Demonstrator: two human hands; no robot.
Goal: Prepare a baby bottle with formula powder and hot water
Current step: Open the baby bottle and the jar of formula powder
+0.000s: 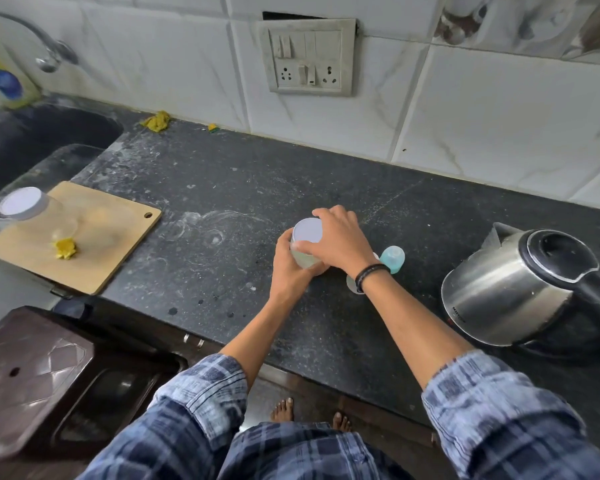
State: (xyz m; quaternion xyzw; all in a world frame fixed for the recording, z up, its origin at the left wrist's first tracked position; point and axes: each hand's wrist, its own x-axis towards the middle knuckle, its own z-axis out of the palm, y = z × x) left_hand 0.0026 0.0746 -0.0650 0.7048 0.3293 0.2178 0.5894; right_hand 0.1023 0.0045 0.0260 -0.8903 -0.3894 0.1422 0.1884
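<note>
my left grip [286, 263] grasps the jar [305, 260] (white lid [307, 230] on); my right grip [336, 237] curls over its lid. kettle [520, 289] at three o'clock.

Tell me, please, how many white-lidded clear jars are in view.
2. One jar is at the middle of the counter, gripped by the left hand and right hand; the second jar is on the cutting board at the far left. The right arm may hide others.

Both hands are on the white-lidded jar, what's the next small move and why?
Probably twist the lid off. The left hand grips the jar, the right hand curls round its lid, and that lid is still on, so nothing inside can be scooped yet.
</note>
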